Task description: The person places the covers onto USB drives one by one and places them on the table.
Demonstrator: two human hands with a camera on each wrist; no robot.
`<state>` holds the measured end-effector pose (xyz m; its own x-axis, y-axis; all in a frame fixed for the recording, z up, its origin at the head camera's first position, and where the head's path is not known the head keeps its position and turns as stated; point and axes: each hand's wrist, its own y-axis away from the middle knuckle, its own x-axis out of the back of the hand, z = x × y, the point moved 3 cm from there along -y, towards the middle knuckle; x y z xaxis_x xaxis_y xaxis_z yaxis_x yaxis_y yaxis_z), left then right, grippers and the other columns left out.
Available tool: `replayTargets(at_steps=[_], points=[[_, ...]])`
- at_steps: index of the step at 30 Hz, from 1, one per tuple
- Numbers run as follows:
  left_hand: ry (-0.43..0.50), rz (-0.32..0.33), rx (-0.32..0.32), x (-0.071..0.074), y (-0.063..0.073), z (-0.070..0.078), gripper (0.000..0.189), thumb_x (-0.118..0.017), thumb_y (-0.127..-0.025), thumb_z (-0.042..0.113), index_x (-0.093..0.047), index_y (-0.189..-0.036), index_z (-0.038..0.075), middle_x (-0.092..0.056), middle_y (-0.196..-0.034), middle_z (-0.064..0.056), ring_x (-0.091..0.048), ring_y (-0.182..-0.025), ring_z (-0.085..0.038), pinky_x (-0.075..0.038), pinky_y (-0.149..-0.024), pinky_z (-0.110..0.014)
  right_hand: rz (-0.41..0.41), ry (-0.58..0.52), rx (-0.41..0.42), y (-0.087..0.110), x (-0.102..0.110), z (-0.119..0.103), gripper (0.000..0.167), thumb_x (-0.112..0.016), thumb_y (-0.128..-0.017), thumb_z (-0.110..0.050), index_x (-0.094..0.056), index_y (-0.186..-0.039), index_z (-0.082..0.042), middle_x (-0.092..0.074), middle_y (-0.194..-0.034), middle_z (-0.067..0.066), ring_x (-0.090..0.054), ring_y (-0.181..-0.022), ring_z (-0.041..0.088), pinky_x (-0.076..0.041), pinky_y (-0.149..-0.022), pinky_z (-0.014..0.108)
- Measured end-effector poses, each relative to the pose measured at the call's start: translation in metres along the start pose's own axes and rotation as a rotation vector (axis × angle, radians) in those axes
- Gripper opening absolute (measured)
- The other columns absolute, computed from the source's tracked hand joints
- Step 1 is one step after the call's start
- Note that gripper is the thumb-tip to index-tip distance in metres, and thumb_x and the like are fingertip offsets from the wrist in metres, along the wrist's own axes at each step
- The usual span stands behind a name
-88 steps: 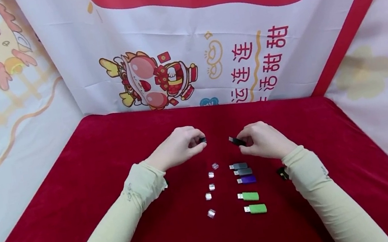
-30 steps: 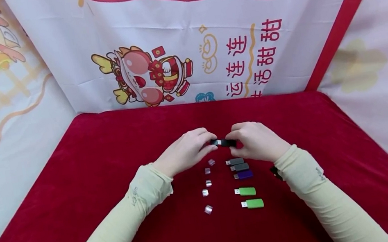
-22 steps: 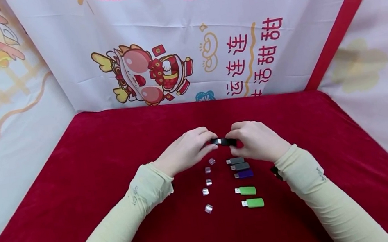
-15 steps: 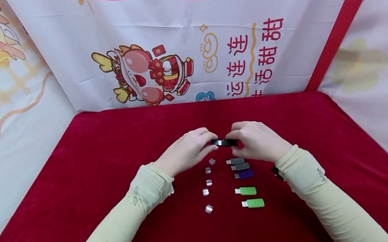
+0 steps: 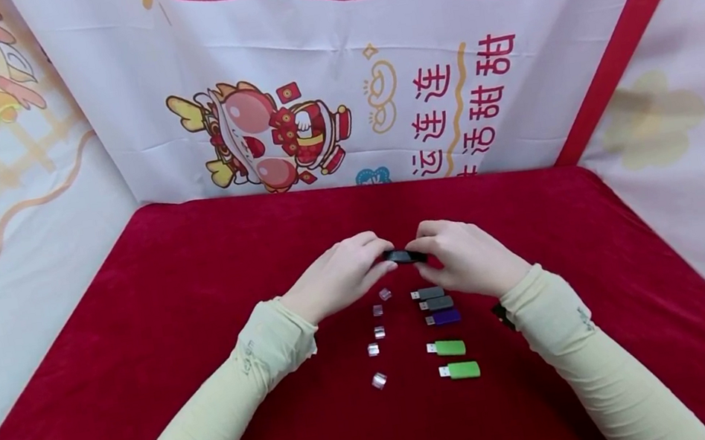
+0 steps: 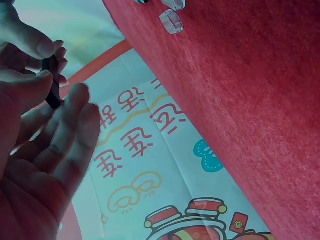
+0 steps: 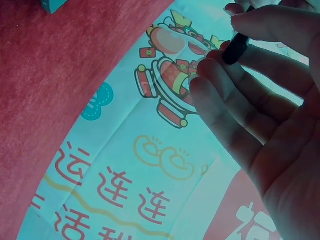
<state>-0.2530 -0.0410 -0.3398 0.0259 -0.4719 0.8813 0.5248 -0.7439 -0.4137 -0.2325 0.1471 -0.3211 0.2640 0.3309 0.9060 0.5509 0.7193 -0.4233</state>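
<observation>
Above the red cloth, both hands meet at a black USB stick (image 5: 413, 256). The left hand (image 5: 341, 273) pinches its black cap (image 5: 392, 256) between thumb and fingers. From the other side, the right hand (image 5: 471, 254) grips the stick's body. Cap and body form one dark bar, with no silver plug showing between them. In the left wrist view, the dark stick (image 6: 53, 85) runs between the fingertips of both hands. The right wrist view shows the dark end of the stick (image 7: 237, 49) between thumb and fingers.
Below the hands lie two grey USB sticks (image 5: 432, 292), a purple USB stick (image 5: 445, 317) and two green USB sticks (image 5: 449, 348), plugs facing left. Several clear caps (image 5: 380, 333) form a column left of them. A printed curtain (image 5: 312, 30) hangs behind the red cloth (image 5: 227, 245).
The hands have come together from apart, bringing cap and stick end to end. The silver plug, visible half a second ago, is now covered; the right hand has edged left.
</observation>
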Motion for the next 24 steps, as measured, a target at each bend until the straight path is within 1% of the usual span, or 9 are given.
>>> replayTargets(at_steps=[3,5,7,12,16,19,24], points=[[-0.012,-0.018,0.037,-0.0001,-0.0002,-0.0006,0.022,-0.069,-0.094,0.021,-0.067,-0.111,0.007,-0.061,-0.095,-0.003,-0.054,-0.079,-0.01,-0.049,-0.073,-0.022,0.002,-0.005,0.002,-0.0003,0.0006,-0.0007,0.019,-0.08,-0.079,-0.008,-0.075,-0.097,-0.004,-0.058,-0.084,0.003,-0.056,-0.068,0.011,-0.051,-0.06,0.026],[-0.013,-0.021,0.045,0.0,-0.0001,-0.0006,0.022,-0.069,-0.094,0.021,-0.068,-0.111,0.007,-0.061,-0.094,-0.003,-0.054,-0.078,-0.01,-0.049,-0.073,-0.022,0.003,-0.005,0.002,-0.0003,0.0008,-0.0011,0.019,-0.08,-0.08,-0.007,-0.075,-0.098,-0.004,-0.058,-0.086,0.004,-0.058,-0.071,0.012,-0.052,-0.061,0.027],[-0.017,-0.015,0.035,0.0002,-0.0002,-0.0005,0.021,-0.069,-0.094,0.021,-0.068,-0.11,0.007,-0.061,-0.093,-0.002,-0.054,-0.078,-0.01,-0.048,-0.073,-0.022,0.008,-0.009,0.0,-0.0003,0.0012,-0.0012,0.021,-0.081,-0.08,-0.006,-0.074,-0.1,-0.002,-0.058,-0.088,0.005,-0.059,-0.073,0.014,-0.053,-0.063,0.028],[-0.024,0.027,0.005,0.0019,0.0004,-0.0004,0.022,-0.069,-0.094,0.02,-0.067,-0.11,0.005,-0.06,-0.092,-0.003,-0.052,-0.077,-0.009,-0.047,-0.072,-0.021,0.029,-0.015,-0.011,-0.0007,0.0017,-0.001,0.025,-0.08,-0.08,-0.003,-0.07,-0.103,0.001,-0.058,-0.091,0.006,-0.059,-0.076,0.015,-0.054,-0.066,0.028],[-0.026,0.038,0.01,0.0031,0.0009,-0.0003,0.022,-0.069,-0.094,0.02,-0.067,-0.111,0.005,-0.059,-0.092,-0.003,-0.052,-0.077,-0.009,-0.048,-0.071,-0.021,0.025,-0.02,-0.021,-0.0003,0.0016,-0.0005,0.024,-0.08,-0.081,-0.003,-0.069,-0.103,0.0,-0.057,-0.091,0.007,-0.059,-0.075,0.014,-0.053,-0.066,0.027],[-0.033,0.039,0.015,0.0037,0.0007,0.0,0.022,-0.069,-0.094,0.019,-0.067,-0.111,0.006,-0.06,-0.093,-0.003,-0.053,-0.076,-0.009,-0.049,-0.07,-0.021,0.02,-0.027,-0.027,0.0,0.0022,-0.0002,0.025,-0.08,-0.081,-0.003,-0.069,-0.103,0.0,-0.059,-0.091,0.007,-0.06,-0.076,0.015,-0.054,-0.068,0.028],[-0.086,0.054,0.024,0.0043,0.0011,-0.0003,0.024,-0.07,-0.093,0.022,-0.068,-0.111,0.007,-0.061,-0.093,-0.003,-0.053,-0.073,-0.008,-0.05,-0.066,-0.023,0.017,-0.043,-0.022,-0.0003,0.0031,-0.0003,0.026,-0.08,-0.081,-0.002,-0.07,-0.104,0.001,-0.06,-0.091,0.008,-0.062,-0.078,0.016,-0.055,-0.072,0.029]])
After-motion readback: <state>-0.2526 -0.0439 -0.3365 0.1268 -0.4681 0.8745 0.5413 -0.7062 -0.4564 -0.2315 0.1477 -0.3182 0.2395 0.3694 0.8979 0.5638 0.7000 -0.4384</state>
